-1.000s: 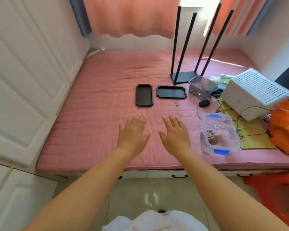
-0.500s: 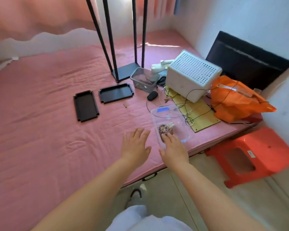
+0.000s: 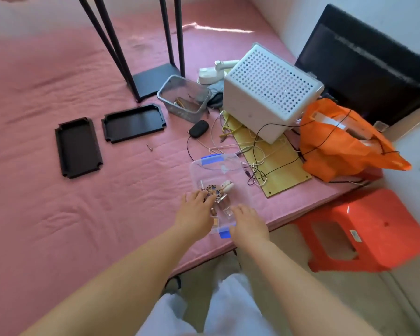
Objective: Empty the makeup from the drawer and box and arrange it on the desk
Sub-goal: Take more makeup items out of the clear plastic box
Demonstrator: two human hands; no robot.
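Head view showed that both hands had come down onto the clear plastic box [image 3: 218, 187] at the near edge of the bed [image 3: 83, 214]; a second before they had hovered, spread, over bare pink cover well to its left. The left hand [image 3: 196, 209] lay on the box's near left side, fingers fairly straight and reaching over the small patterned makeup pieces [image 3: 215, 190] seen through the plastic. The right hand [image 3: 249, 223] rested on the near right corner beside the blue latch [image 3: 224, 235], fingers relaxed and not curled round anything. The hands were apart, one at each side of the box. Whether a lid still covered it could not be told.

Judged from this, the person had turned to the box to begin emptying it; nothing had yet been taken out.

Farther out lay two black trays [image 3: 78, 147], a mesh basket [image 3: 183, 98], a white perforated crate [image 3: 272, 90], tangled cables [image 3: 252, 151] and an orange bag [image 3: 344, 139]. A red stool [image 3: 364, 229] stood on the floor to the right.
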